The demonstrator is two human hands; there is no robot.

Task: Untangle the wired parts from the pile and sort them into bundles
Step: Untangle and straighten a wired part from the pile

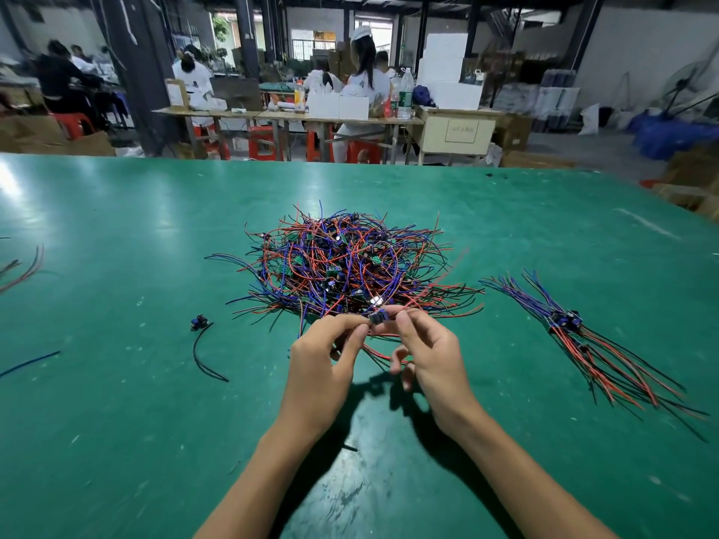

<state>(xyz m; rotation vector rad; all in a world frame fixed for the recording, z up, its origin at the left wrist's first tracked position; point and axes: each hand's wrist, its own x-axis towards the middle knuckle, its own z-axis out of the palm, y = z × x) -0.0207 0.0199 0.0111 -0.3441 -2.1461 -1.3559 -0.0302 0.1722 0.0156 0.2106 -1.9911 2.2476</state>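
A tangled pile [346, 262] of red, blue and black wires with small green circuit boards lies in the middle of the green table [116, 383]. At its near edge, my left hand [327, 363] and my right hand [424, 355] together pinch one small wired part [376, 316] between fingertips; its red wires trail down between the hands. A sorted bundle [583, 336] of wired parts lies to the right, wires fanned out both ways.
One loose part with a black wire [202, 344] lies to the left of my hands. Stray wires [23, 266] sit at the table's left edge. Beyond the far edge, people sit at workbenches [288, 114] among boxes and red stools.
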